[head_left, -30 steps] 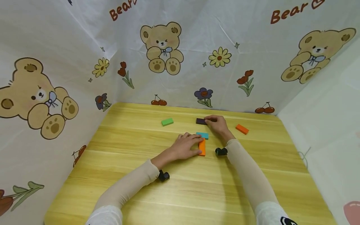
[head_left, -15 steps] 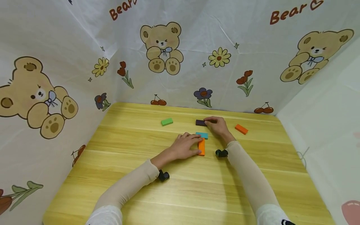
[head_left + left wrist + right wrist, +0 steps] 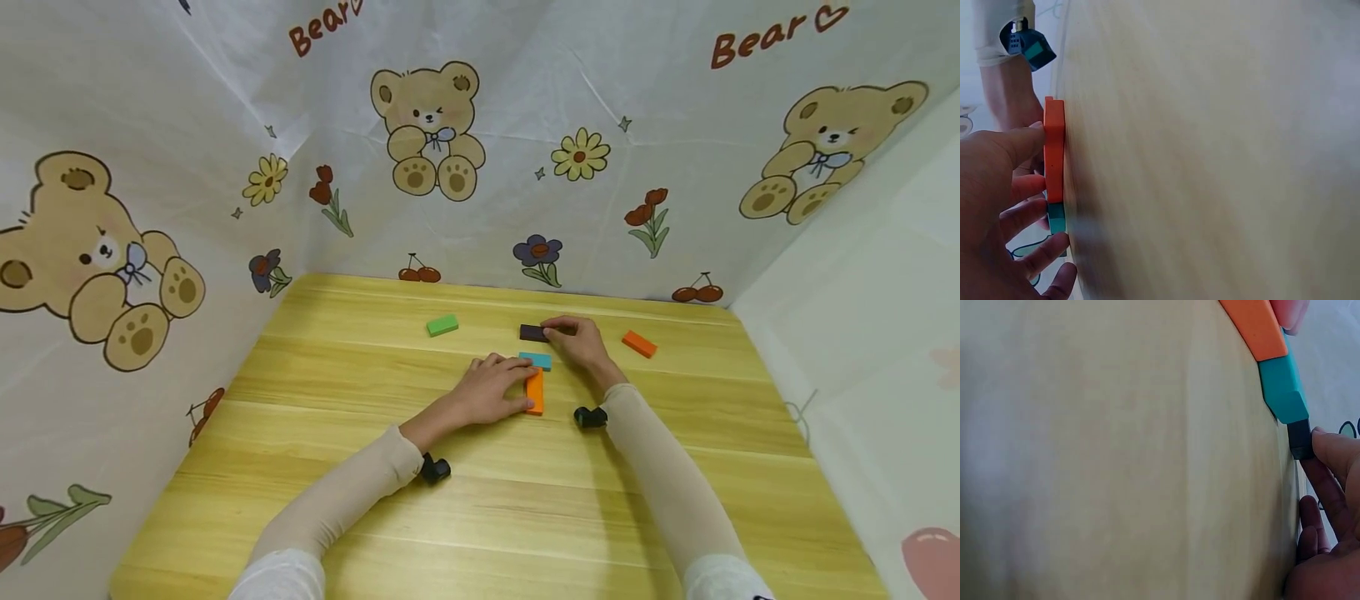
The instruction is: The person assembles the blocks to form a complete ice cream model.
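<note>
My left hand (image 3: 489,392) grips an orange block (image 3: 535,392) on the table, thumb at its near end and fingers toward its far end. A blue block (image 3: 536,361) lies crosswise against that far end; in the left wrist view the orange block (image 3: 1054,150) and the teal-looking blue block (image 3: 1056,217) meet end to side. My right hand (image 3: 579,342) pinches the right end of a dark purple block (image 3: 533,333) between thumb and fingers. This block sits just beyond the blue one, a narrow gap apart, as the head view shows.
A green block (image 3: 442,326) lies at the back left. Another orange block (image 3: 640,344) lies to the right of my right hand. Patterned cloth walls (image 3: 480,225) with bears stand around the wooden table (image 3: 450,533). Black wrist cameras (image 3: 590,417) hang by both forearms.
My right hand has drawn the dark purple block slightly nearer, toward the blue block. My left hand stays on the orange block. The head view has shifted a little.
</note>
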`<act>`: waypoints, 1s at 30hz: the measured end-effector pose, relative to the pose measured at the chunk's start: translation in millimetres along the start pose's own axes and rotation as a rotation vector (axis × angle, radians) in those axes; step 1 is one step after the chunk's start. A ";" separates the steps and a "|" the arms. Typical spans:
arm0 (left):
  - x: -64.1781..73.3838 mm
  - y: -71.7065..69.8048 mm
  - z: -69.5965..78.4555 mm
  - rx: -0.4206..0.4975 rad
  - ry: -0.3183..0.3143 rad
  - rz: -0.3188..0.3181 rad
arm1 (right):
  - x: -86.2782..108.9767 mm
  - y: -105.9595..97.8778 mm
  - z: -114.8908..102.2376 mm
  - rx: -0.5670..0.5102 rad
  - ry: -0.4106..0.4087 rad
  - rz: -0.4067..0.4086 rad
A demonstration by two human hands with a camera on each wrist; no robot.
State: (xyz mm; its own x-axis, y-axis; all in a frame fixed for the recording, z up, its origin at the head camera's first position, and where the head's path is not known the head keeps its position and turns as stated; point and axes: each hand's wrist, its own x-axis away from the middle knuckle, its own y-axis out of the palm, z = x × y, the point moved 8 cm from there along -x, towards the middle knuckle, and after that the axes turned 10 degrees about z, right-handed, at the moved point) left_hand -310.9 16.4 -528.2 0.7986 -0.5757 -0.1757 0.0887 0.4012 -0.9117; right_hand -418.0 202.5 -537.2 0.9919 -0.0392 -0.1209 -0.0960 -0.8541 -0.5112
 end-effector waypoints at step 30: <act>-1.0 0.8 -2.3 0.002 -0.005 0.010 | 22.0 0.8 -0.1 -0.019 -0.036 -0.040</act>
State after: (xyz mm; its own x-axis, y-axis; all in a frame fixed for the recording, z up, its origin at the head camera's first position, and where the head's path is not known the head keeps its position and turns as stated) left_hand -313.1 15.6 -529.6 0.8023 -0.5680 -0.1834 0.0818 0.4090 -0.9089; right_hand -396.3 200.9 -540.2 0.9912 0.0141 -0.1313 -0.0540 -0.8642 -0.5003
